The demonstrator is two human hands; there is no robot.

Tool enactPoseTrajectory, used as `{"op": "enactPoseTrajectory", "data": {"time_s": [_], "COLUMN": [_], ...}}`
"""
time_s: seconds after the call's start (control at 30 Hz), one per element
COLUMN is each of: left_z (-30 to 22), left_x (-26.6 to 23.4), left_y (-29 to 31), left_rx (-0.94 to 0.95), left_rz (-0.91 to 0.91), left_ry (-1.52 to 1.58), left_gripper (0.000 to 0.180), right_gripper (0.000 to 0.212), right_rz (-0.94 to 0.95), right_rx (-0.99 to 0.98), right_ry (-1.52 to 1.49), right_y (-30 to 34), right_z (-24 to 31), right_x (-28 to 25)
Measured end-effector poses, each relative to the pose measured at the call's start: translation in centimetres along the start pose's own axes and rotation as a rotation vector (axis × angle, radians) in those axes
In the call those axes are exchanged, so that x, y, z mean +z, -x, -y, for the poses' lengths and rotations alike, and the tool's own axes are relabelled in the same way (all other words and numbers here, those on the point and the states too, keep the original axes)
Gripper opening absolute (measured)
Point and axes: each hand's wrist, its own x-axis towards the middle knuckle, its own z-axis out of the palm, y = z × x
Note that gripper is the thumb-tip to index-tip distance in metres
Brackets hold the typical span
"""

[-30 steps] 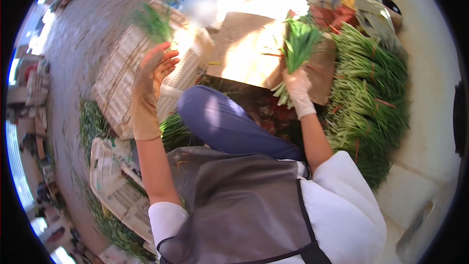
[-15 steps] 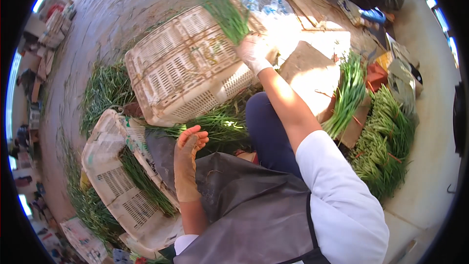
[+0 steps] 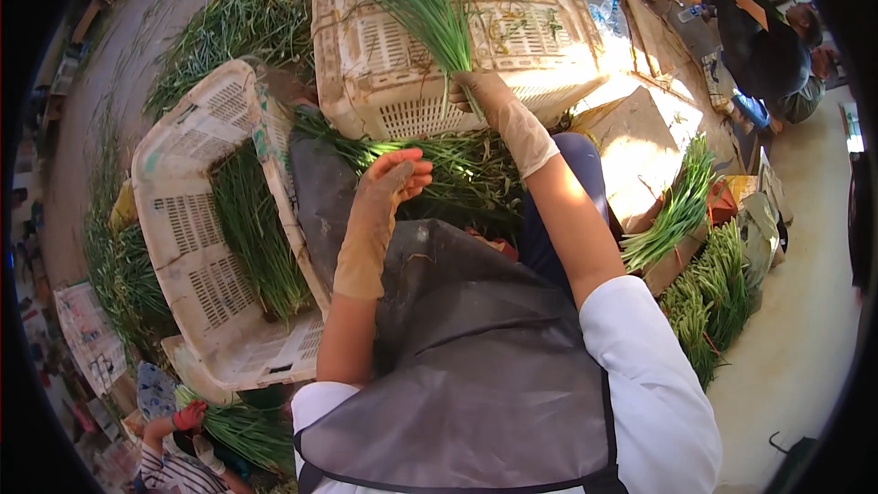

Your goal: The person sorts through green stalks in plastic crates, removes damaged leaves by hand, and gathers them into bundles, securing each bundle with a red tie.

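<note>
My right hand [image 3: 485, 96], in a pale glove, grips the base of a small bunch of green chives [image 3: 437, 23]. Its leaves fan up and to the left over the upturned white crate [image 3: 384, 114]. My left hand [image 3: 395, 178], also gloved but with bare fingertips, is held up over my lap with fingers loosely bent and apart, holding nothing. Just beyond it, a loose heap of chives [image 3: 457, 169] lies between my lap and the upturned crate. At the left a tilted white crate [image 3: 178, 261] holds more chives [image 3: 247, 229].
A loose bundle [image 3: 681, 197] lies on cardboard at right, beside stacked tied bundles [image 3: 718, 297]. Beyond are a flat cardboard piece [image 3: 636, 146] and a plastic bag with bottles [image 3: 594, 0]. Leaf piles [image 3: 229, 41] cover the floor. Other people [image 3: 764, 46] sit at far right and lower left.
My right hand has drawn back toward me with the chives, from the crate's right side to its near edge. My view has shifted, so a person at lower left now shows.
</note>
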Motion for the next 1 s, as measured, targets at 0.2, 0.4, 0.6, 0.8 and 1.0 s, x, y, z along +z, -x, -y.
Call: {"op": "enactPoseTrajectory", "data": {"time_s": [0.2, 0.4, 0.6, 0.8, 1.0], "left_z": [0.3, -0.3, 1.5, 1.5, 1.7], "left_x": [1.0, 4.2, 0.5, 0.0, 0.9], "left_y": [-6.9, -11.1, -11.1, -7.6, -6.2], "left_rx": [-0.011, -0.078, 0.002, -0.07, -0.147], "left_rz": [-0.258, -0.285, -0.125, -0.082, -0.263], "left_ry": [-0.25, -0.077, 0.288, 0.415, 0.212], "left_gripper": [0.042, 0.04, 0.044, 0.023, 0.028], "right_gripper": [0.021, 0.02, 0.027, 0.056, 0.037], "right_rz": [-0.108, -0.12, -0.336, -0.413, -0.054], "right_rx": [-0.175, -0.276, -0.246, -0.404, -0.324], "right_ry": [0.219, 0.349, 0.496, 1.092, 0.52], "right_y": [2.1, 3.7, 2.8, 6.8, 5.8], "right_z": [-1.7, -3.3, -2.1, -0.8, -5.8], "right_x": [-0.5, 0.2, -3.9, 1.7, 2.1]}}
